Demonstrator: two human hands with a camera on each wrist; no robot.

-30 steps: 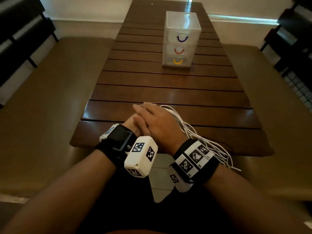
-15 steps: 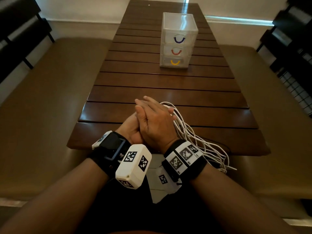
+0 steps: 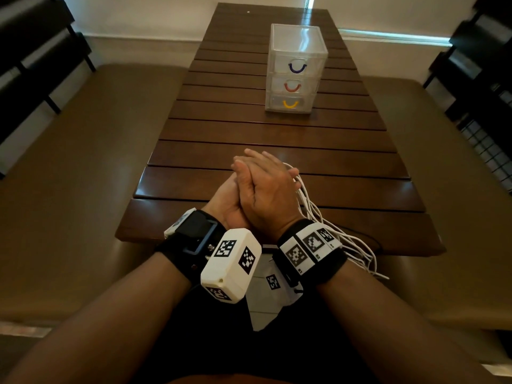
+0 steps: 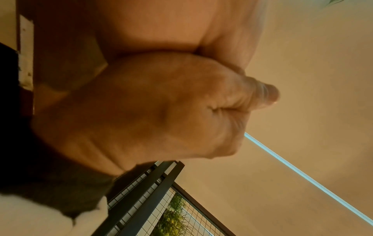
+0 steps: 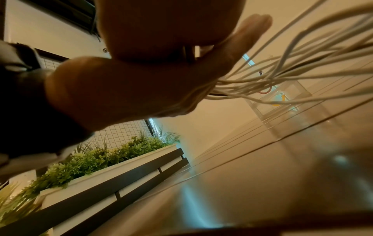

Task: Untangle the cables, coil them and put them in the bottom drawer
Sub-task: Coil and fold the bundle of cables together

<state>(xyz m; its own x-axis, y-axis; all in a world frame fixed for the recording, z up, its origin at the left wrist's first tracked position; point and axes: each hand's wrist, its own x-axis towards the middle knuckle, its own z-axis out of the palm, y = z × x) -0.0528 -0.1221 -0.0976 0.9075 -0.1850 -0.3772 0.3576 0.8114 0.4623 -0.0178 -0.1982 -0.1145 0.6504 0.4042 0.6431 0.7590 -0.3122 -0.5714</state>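
1. Both forearms extend forward over the near edge of the counter (image 3: 277, 128), each wrist wearing a black strap with white marker blocks.
2. The left hand (image 3: 225, 206) and the right hand (image 3: 266, 195) are pressed together, palm to palm, above the near slats of the counter. The right hand lies on top and hides most of the left hand.
3. Right grip: the fingers (image 5: 238, 43) are extended and nearly straight, laid flat against the left hand. A bundle of white cables (image 3: 313, 217) emerges from between the palms. Whether any finger curls around the strands cannot be determined.
4. Left grip: the wrist view shows the thumb base and palm (image 4: 153, 111) against the other hand; the fingers are hidden, so their posture cannot be determined.
5. The cables loop out on the right side of the right hand and trail back past the right wrist, with loose ends hanging beyond the near counter edge.
6. Farther along the counter, well apart from the hands, stands a clear three-drawer unit (image 3: 296, 70). The bottom drawer (image 3: 289, 103) has a yellow handle and is closed.
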